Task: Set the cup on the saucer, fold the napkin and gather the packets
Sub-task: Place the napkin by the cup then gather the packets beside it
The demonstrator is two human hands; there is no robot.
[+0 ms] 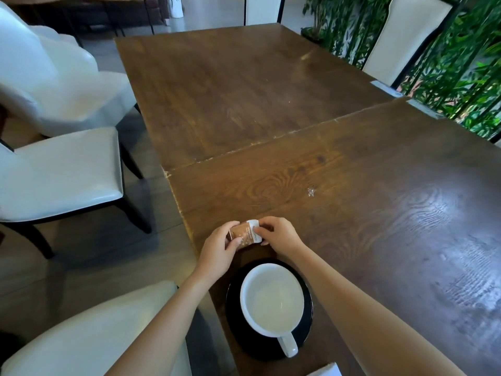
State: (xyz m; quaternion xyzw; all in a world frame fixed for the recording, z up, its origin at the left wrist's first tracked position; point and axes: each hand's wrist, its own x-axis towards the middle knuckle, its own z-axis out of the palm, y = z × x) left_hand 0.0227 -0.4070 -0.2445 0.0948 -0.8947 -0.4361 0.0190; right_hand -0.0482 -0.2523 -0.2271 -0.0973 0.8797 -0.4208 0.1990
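Observation:
A white cup (272,299) stands on a black saucer (233,318) near the table's front edge, with its handle toward me. Just beyond the cup, both hands hold a small stack of brown and white packets (245,234) low over the wood. My left hand (217,253) grips the stack's left end with thumb on top. My right hand (279,234) pinches its right end. A white corner, perhaps the napkin (326,370), shows at the bottom edge.
The dark wooden table (352,199) is made of two joined tops, with a seam running across it. A small crumpled scrap (311,191) lies on the wood beyond the hands. White chairs (59,175) stand to the left, and green plants (461,63) behind a rail at right.

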